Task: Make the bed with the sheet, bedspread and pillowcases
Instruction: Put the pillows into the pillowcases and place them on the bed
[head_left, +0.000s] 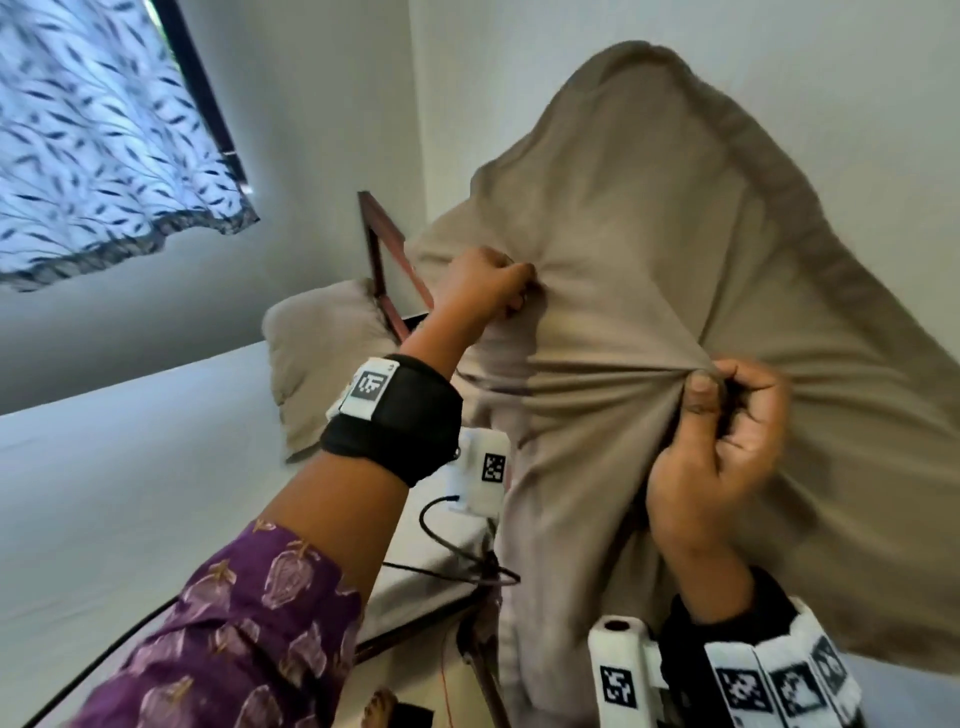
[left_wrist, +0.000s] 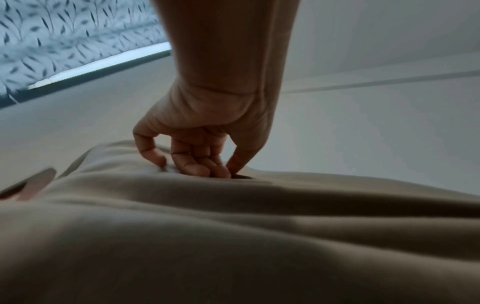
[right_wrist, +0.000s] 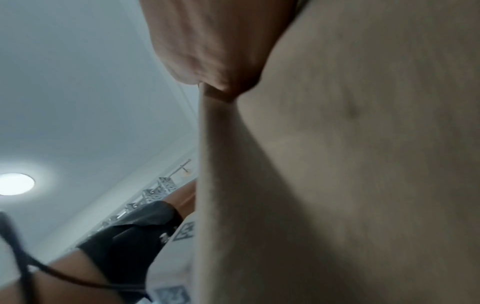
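At the far left a leaf-patterned curtain (head_left: 104, 135) hangs over the window, and below it the bed (head_left: 130, 493) lies under a pale sheet. Further right a second pillow (head_left: 317, 364) in a beige case rests on the bed against the dark wooden headboard (head_left: 387, 260). The left hand (head_left: 485, 291), in a purple patterned sleeve (head_left: 249, 639), has its fingers (left_wrist: 192, 162) curled into a fold of the beige pillowcase (head_left: 649, 249), gripping it. That pillowcase, with its darker border, is held up in the air above the head of the bed, in front of the wall. At the right, the right hand (head_left: 722, 447) pinches a bunch of the same cloth between thumb and curled fingers (head_left: 748, 384).
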